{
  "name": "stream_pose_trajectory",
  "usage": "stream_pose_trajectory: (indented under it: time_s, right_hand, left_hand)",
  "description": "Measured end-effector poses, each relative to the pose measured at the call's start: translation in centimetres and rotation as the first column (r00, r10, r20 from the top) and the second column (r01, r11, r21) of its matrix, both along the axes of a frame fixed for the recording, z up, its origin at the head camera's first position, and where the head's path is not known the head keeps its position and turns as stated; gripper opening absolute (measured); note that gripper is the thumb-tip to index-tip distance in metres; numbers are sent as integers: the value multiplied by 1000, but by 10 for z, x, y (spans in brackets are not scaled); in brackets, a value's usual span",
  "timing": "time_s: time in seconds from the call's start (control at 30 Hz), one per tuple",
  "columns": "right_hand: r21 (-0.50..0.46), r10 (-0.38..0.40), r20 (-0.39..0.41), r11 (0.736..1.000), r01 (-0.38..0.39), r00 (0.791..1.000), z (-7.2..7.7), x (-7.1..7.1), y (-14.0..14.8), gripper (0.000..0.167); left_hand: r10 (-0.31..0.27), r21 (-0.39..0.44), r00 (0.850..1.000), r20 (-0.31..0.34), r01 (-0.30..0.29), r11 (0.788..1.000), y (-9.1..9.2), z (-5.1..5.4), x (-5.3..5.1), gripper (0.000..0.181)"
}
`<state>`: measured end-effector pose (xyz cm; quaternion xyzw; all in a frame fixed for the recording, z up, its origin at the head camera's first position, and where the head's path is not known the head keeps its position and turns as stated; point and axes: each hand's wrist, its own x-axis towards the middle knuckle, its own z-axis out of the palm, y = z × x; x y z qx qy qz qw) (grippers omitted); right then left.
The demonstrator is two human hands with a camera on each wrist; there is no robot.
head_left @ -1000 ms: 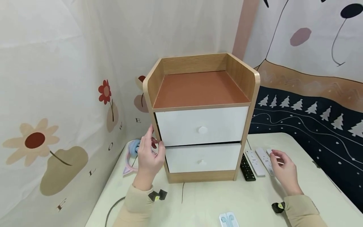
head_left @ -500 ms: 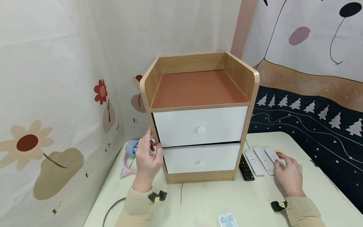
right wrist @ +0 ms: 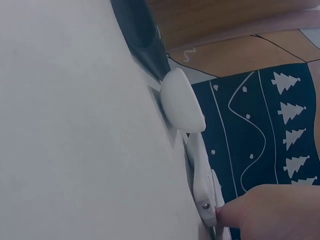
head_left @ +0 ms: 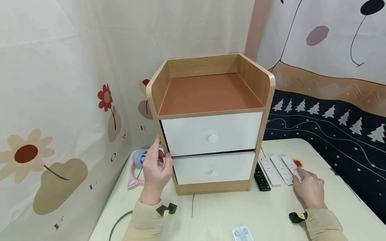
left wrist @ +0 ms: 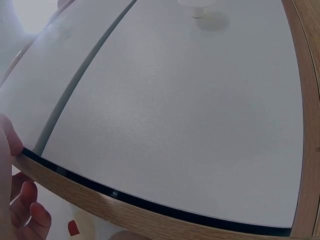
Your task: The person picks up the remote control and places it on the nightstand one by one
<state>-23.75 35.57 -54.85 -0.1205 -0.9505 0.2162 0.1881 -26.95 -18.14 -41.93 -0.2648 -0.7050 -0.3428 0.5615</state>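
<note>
A small wooden cabinet (head_left: 211, 115) stands on the table, with two white drawers (head_left: 212, 135). My left hand (head_left: 156, 167) rests against its left side. In the left wrist view the thumb (left wrist: 11, 137) touches the front edge, while other fingers curl loosely outside. To the cabinet's right lie several slim bars side by side: a black remote control (head_left: 261, 179) and white bars (head_left: 269, 171) with small markings. My right hand (head_left: 310, 189) holds the near end of the rightmost white bar (head_left: 290, 164); the palm hides part of it. In the right wrist view a finger touches that bar's end (right wrist: 207, 207).
A pink headband-like item (head_left: 132, 174) and a blue coil (head_left: 139, 157) lie left of the cabinet. Earphones in a case (head_left: 242, 233) lie at the front. A red and yellow thing (head_left: 298, 163) shows beyond the right hand. Printed cloth (head_left: 325, 134) hangs behind the table.
My right hand has moved down and slightly right onto the rightmost white bar, uncovering the red and yellow thing. My left hand stays beside the cabinet; the view shifts slightly.
</note>
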Motion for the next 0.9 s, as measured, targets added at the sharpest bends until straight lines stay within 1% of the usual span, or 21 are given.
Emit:
stream_pose_trajectory:
  time_s: [0.13,0.23,0.37,0.47,0.6,0.77,0.9]
  right_hand:
    - [13,-8,17,1000,8,1000,2,0,3,47]
    - [2,-18,37,1000,18,999,5,0,4,48]
    - [-42,-40,90,998,44,995,8,0,7,51]
    - [-68,-57,114,996,65,992,9,1,8,52]
    - [-93,-67,97,993,76,993,12,2,5,51]
    - [-138,-93,45,985,99,995,20,4,0,49]
    - [-151,-95,-13,984,92,995,29,6,-6,50]
  left_hand:
    - [-3,0,1000,1,3,1000,-1,0,0,62]
    - [-8,-4,1000,-3,8,1000,-1,0,0,62]
    - [-15,-8,1000,2,15,1000,-1,1,1,62]
    - [-18,-7,1000,11,18,1000,-1,1,1,62]
    - [-17,-6,1000,16,17,1000,-1,1,2,62]
    - [-8,-8,1000,17,8,1000,-2,1,3,62]
    - [-3,-9,1000,22,3,1000,-2,1,3,62]
